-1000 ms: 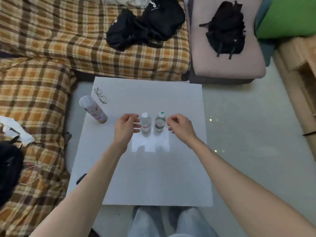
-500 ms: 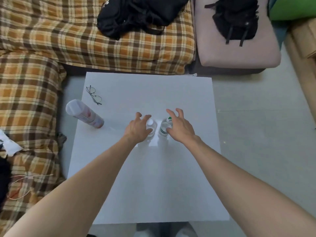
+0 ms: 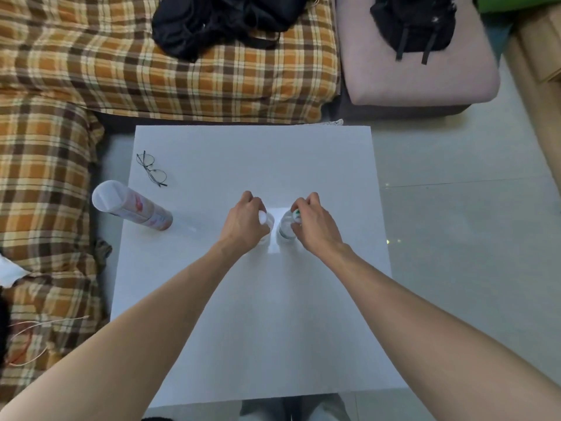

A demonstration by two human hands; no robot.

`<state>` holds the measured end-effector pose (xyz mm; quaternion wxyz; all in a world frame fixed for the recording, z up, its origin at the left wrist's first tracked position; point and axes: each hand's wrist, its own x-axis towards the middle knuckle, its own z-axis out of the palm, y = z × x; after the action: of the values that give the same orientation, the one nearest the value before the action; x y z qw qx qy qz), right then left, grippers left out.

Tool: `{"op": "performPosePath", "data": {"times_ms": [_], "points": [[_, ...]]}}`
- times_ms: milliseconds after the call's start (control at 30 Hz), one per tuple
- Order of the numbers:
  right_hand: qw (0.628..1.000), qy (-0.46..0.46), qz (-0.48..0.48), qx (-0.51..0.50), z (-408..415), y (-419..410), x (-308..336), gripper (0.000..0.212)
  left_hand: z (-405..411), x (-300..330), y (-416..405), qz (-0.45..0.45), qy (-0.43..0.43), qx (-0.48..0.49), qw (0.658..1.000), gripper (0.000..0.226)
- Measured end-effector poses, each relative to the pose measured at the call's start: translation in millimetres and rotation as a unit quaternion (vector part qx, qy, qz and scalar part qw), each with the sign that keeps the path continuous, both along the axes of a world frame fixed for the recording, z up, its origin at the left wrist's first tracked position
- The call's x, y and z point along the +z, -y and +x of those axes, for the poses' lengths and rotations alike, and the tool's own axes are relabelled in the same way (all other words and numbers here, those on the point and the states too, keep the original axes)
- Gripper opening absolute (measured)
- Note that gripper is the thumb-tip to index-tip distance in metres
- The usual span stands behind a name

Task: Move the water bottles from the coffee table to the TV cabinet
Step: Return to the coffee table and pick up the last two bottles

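Left hand grips the white-capped bottle, right hand the green-capped bottle; labels unreadable

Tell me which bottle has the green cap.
The bottle in the right hand; green shows on its cap. The one in the left hand has a white cap.

My left hand covers a white-capped clear bottle; my right hand, a green-capped clear bottle. White coffee table. Orange-brown plaid sofa. Black backpack on pink cushion.
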<state>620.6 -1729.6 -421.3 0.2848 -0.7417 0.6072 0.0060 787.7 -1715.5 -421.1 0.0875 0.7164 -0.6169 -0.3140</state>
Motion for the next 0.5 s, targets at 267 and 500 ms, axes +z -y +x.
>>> {"op": "performPosePath", "data": {"times_ms": [267, 500], "points": [[0.997, 0.047, -0.024, -0.058, -35, -13, 65, 0.028, -30, 65, 0, -0.03, -0.015, -0.021, 0.999, 0.017], [0.989, 0.075, -0.091, -0.088, -94, -32, 146, 0.029, -69, 150, -12, -0.087, -0.022, -0.068, 0.994, 0.016]]}}
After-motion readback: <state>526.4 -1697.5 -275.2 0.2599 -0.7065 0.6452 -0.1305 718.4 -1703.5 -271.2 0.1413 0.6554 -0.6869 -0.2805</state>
